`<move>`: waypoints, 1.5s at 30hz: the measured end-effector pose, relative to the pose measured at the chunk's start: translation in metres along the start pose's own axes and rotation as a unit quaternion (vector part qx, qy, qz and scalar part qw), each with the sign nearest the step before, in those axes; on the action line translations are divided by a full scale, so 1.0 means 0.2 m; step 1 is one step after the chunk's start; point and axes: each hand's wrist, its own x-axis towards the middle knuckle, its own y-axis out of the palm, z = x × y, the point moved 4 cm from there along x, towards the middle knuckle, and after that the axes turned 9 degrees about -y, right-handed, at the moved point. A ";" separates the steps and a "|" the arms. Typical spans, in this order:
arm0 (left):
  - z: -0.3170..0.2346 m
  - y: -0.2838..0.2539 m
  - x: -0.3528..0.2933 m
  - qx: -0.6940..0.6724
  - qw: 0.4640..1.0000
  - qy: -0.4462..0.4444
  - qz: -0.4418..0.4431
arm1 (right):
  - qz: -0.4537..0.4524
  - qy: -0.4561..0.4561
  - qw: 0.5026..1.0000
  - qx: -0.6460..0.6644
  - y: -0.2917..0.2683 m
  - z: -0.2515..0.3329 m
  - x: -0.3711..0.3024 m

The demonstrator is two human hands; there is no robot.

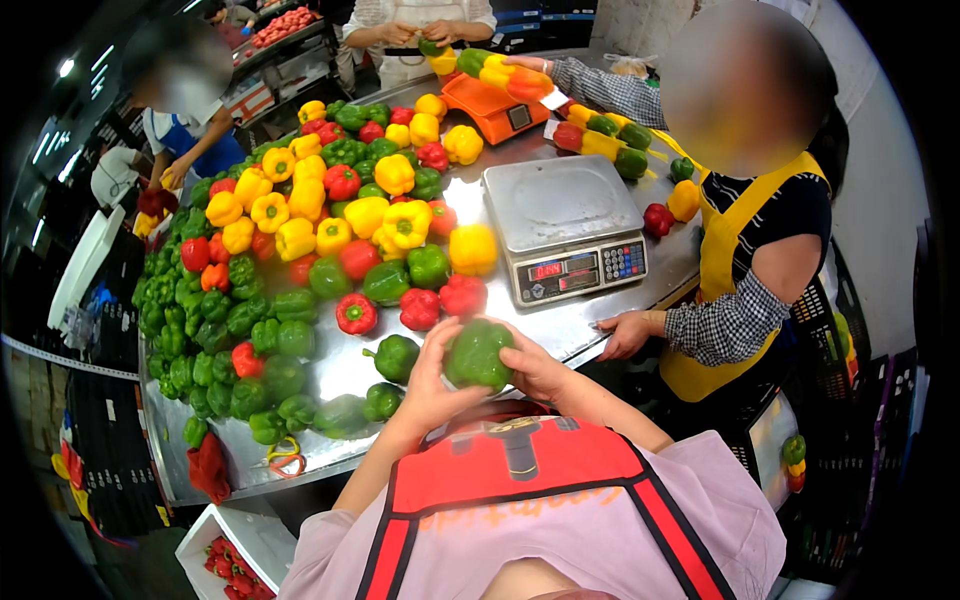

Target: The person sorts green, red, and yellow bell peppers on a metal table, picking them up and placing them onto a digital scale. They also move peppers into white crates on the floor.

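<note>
Close in front of my chest, a large green bell pepper [480, 357] is held between both hands. My left hand [431, 378] is closed round its left side, thumb along the bottom. On the other side, the fingers of my right hand [534, 362] press against it. Just left of my left hand lie a dark green bell pepper [393, 357] and a smaller green one [382, 401] on the metal table. Beyond my hands are a red bell pepper [420, 309] and a yellow bell pepper [473, 249].
A digital scale [565, 215] stands ahead right on the steel table [335, 375]. Heaped peppers cover the left side. An orange scale [497, 108] is farther back. A co-worker in a yellow apron [726, 255] holds packed peppers [520, 80]. Scissors [286, 456] lie near the front-left edge.
</note>
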 end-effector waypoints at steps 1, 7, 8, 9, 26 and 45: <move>-0.01 -0.02 -0.01 0.058 0.998 0.024 -0.024 | -0.015 -0.008 1.000 -0.012 0.00 -0.02 0.00; 0.21 -0.14 -0.08 0.034 0.993 -0.085 -0.070 | -0.137 -0.051 0.987 -0.069 -0.10 -0.04 0.01; 0.28 -0.16 -0.09 0.070 0.989 -0.085 -0.094 | -0.161 -0.061 0.981 -0.091 -0.12 -0.02 0.02; 0.34 -0.18 -0.11 0.105 0.984 -0.085 -0.119 | -0.184 -0.071 0.974 -0.113 -0.15 0.01 0.03; 0.53 -0.28 -0.15 0.380 0.892 -0.147 -0.196 | -0.234 -0.096 0.946 -0.205 -0.45 0.17 0.08; 0.51 -0.29 -0.13 0.376 0.887 -0.178 -0.202 | -0.311 -0.258 0.593 -0.696 -1.04 0.81 0.47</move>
